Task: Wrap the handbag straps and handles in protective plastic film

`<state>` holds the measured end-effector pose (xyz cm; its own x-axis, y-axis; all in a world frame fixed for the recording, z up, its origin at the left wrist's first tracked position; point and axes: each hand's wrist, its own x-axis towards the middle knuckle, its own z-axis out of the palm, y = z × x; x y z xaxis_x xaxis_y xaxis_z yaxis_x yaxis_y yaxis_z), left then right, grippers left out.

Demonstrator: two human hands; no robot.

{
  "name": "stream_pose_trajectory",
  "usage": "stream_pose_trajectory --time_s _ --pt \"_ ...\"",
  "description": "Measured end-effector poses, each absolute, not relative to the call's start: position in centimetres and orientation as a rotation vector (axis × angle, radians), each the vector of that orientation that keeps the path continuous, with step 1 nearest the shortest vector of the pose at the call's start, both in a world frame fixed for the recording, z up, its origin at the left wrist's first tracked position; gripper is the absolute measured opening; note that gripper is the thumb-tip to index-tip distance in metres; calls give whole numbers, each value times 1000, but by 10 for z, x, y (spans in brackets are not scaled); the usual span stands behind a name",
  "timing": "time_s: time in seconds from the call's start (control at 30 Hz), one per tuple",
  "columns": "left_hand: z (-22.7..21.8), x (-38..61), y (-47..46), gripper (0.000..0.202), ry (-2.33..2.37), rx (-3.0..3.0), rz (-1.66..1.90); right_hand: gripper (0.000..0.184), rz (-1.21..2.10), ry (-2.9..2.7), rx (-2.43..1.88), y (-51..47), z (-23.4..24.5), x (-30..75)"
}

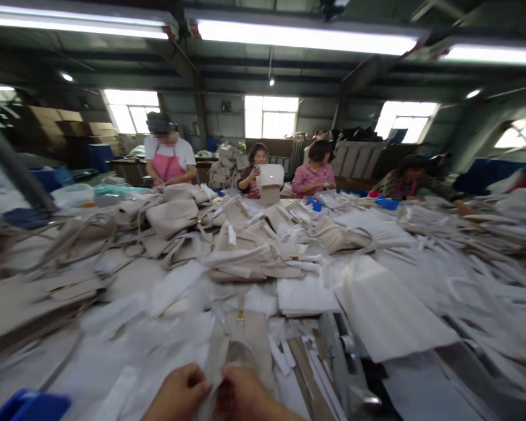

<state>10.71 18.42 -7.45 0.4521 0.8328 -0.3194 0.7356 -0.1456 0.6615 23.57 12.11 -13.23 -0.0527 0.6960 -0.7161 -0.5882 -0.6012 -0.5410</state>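
Observation:
At the bottom centre, my left hand (178, 390) is closed, its thumb and forefinger pinched at a pale strap (214, 356). Close beside it on the right, my right hand (248, 393) has its fingers curled on the same strap; its lower fingers are in shadow. A beige handbag (258, 336) lies just beyond my hands, with a small gold buckle (240, 315) on its upright strip. The pale strap runs up along the bag's left side. Some blur hides the exact hold.
A grey metal tape dispenser (344, 362) stands right of my hands, beside white and brown strips (306, 368). Beige handbags (240, 257) and white foam sheets (389, 310) heap the table. A blue object (34, 404) lies bottom left. Several co-workers (168, 158) work across the table.

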Motion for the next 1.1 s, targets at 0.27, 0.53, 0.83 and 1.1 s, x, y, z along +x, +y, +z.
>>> stream_pose_trajectory --time_s 0.27,0.53,0.83,1.1 --pt "-77 99 173 20 1319 1506 186 26 1175 -776 -1510 84 -132 242" --pt "-72 94 167 48 1079 1296 204 34 1348 -752 -1353 81 -124 235" --pt "-50 75 170 24 1161 1885 -178 48 1432 -529 -1355 78 -126 238" --pt "-26 99 140 30 1377 2251 -207 30 1393 -669 -1413 72 -124 231"
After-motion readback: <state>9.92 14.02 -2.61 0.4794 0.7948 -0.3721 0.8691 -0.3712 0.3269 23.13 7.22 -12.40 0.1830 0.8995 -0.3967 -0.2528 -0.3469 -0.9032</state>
